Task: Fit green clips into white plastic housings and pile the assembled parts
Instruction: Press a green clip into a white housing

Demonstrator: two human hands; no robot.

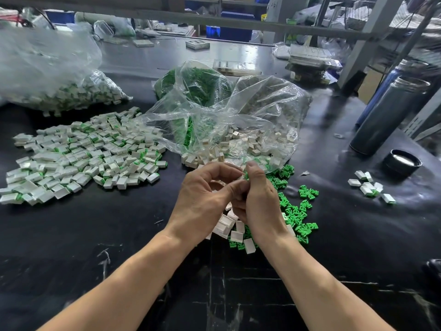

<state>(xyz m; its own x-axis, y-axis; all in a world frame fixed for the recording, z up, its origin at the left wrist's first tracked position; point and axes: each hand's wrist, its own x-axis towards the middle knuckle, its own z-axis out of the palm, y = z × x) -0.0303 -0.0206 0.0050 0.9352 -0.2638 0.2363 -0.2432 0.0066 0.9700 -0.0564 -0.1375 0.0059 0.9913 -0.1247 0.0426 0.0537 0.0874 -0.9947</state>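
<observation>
Green plastic clips (pixel 301 209) lie loose on black table (pixel 95 235), right of both hands. Left hand (pixel 202 199) and right hand (pixel 259 199) pressed together, fingers curled, pinching a small part, mostly hidden. Heap of assembled white-and-green housings (pixel 78 154) far left.

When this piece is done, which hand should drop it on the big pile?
The left hand, probably. The big pile of assembled parts lies on its side of the table, while the right hand sits over the loose green clips.

Left hand (pixel 202 194) and right hand (pixel 259 197) together, fingers (pixel 229 170) curled
</observation>
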